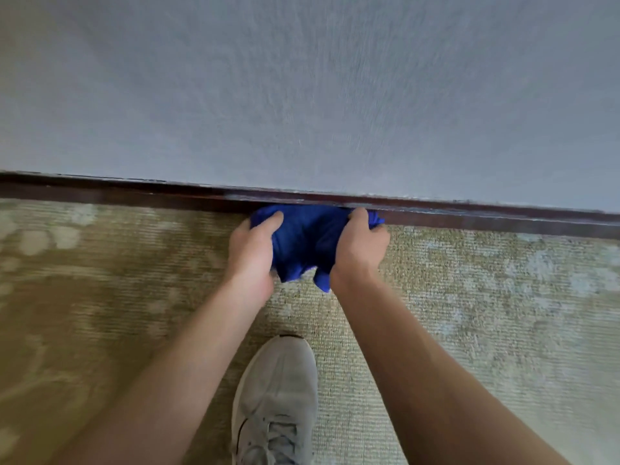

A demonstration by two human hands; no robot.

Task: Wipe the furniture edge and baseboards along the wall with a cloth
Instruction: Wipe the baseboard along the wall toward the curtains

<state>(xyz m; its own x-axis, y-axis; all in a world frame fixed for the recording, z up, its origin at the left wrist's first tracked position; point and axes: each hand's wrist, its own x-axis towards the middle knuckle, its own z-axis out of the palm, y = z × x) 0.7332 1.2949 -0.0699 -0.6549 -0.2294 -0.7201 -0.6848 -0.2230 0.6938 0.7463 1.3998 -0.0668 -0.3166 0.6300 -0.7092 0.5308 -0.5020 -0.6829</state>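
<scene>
While both hands bunch a blue cloth (307, 239) against the dark baseboard (469, 214) at frame centre, the baseboard-wiping step appears underway. The left hand (251, 255) and right hand (360, 248) each grip it, fingers curled (carpet below); next likely calls for sliding it along.

We see both hands' fingers buried in the cloth (307, 241); shoe (275, 401) cut off at bottom edge; carpet (84, 297) left blurred.

Head view, steeply down, close to baseboard (134, 194)
</scene>
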